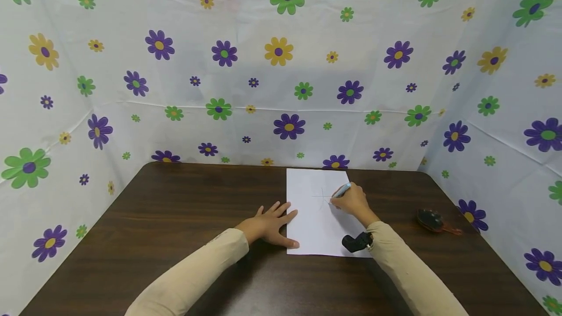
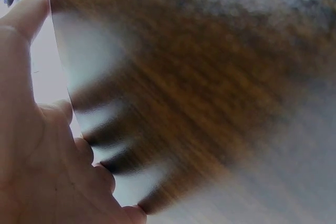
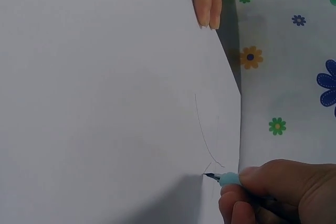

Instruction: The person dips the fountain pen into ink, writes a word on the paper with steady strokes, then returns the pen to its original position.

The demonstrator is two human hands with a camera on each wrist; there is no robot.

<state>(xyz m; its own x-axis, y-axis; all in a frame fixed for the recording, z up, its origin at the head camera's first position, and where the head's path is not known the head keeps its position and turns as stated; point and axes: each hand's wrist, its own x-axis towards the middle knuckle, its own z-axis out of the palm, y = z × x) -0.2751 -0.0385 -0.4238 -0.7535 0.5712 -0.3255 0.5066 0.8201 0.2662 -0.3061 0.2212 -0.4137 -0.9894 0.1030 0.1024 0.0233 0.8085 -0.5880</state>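
A white sheet of paper (image 1: pixel 307 233) lies on the dark wooden table, with a few thin crossing lines (image 1: pixel 322 196) drawn on its upper half. My right hand (image 1: pixel 353 201) pinches a light blue fountain pen (image 1: pixel 342 189) between thumb and fingers. In the right wrist view the dark nib (image 3: pixel 211 175) touches the paper beside a thin curved line (image 3: pixel 200 129). My left hand (image 1: pixel 270 226), fingers spread, rests at the sheet's left edge, thumb and fingertips on the paper. Its palm side fills the left of the left wrist view.
A dark oval object with a reddish-brown handle (image 1: pixel 432 220) lies on the table to the right. Brown tabletop (image 1: pixel 175 208) extends to the left of the sheet. White cloth with printed flowers (image 1: pixel 246 87) hangs behind and along both sides.
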